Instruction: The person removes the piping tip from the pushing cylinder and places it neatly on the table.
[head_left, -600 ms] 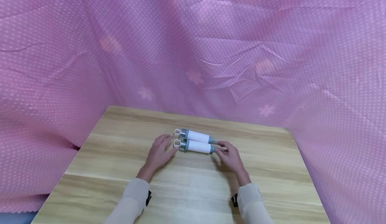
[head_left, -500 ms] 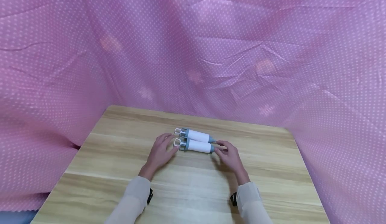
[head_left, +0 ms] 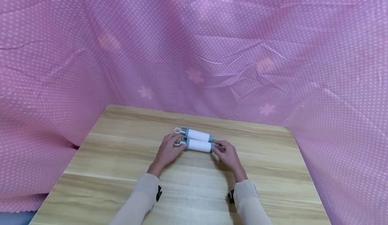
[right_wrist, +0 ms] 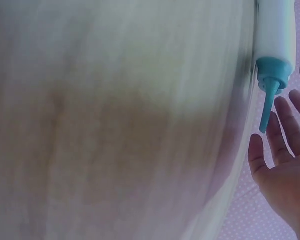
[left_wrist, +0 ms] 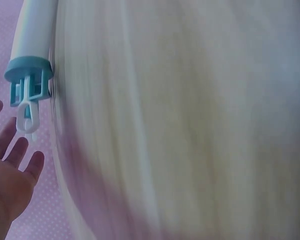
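Two large plastic syringes lie side by side on the table, each with a white barrel and blue-green ends. Their ring handles point left and their nozzles right. The near syringe point(head_left: 199, 145) lies just in front of the far syringe point(head_left: 198, 135). Beside the ring handles is my left hand point(head_left: 168, 151), fingers spread, thumb at the near syringe's collar. At the nozzle end is my right hand point(head_left: 228, 153), thumb and fingers parted around the tips. In the wrist views, the ring handle point(left_wrist: 27, 117) and the nozzle point(right_wrist: 268, 105) show beside loosely extended fingers; contact is hard to tell.
The wood-grain table point(head_left: 121, 157) extends around both hands. A pink dotted cloth point(head_left: 194, 50) hangs behind the table and along both sides. Dark bands point(head_left: 159, 193) show at the cuffs of the light sleeves.
My left hand has moved right, bringing its fingertips past the ring handles to the collar end. The right hand has shifted slightly left. Both syringes stay almost where they were.
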`<state>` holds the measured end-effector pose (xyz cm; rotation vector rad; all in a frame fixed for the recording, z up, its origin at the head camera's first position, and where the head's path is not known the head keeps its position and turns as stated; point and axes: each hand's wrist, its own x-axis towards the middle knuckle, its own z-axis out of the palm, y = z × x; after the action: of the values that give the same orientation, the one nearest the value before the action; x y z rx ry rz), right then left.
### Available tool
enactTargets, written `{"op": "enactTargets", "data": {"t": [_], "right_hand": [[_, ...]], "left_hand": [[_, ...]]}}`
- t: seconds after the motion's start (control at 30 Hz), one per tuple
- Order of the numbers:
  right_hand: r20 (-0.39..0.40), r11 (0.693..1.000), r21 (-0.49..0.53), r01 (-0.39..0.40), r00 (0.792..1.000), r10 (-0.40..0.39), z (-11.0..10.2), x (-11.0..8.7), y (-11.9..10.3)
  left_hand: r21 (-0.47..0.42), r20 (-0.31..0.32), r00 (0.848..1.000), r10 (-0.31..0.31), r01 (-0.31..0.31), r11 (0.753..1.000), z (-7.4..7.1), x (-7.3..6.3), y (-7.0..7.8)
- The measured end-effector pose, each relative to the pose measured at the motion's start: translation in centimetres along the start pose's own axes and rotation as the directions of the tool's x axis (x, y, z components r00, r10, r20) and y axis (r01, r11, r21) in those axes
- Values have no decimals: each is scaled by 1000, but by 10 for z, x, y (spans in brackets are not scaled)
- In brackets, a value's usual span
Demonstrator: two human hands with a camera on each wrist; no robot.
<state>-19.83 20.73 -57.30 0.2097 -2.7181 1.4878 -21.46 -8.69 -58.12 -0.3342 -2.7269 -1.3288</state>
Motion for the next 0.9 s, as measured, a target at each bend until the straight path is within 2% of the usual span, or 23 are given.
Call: {"op": "enactTargets", "data": {"t": [0.27, 0.43, 0.67, 0.9], "right_hand": [[23, 999, 3, 35, 999, -35, 6, 3, 4], [32, 1000, 2, 19, 999, -19, 7, 4, 6], [86, 1000, -17, 20, 996, -18, 6, 2, 4], [107, 1000, -21, 10, 994, -8, 4, 2, 4]], "left_hand": [[12, 9, 999, -33, 33, 999, 5, 3, 4], [9, 16, 999, -36, 35, 999, 8, 3, 3], [-39, 47, 998, -36, 38, 999, 12, 2, -2], [-89, 75, 997, -19, 25, 996, 15, 2, -1]]}}
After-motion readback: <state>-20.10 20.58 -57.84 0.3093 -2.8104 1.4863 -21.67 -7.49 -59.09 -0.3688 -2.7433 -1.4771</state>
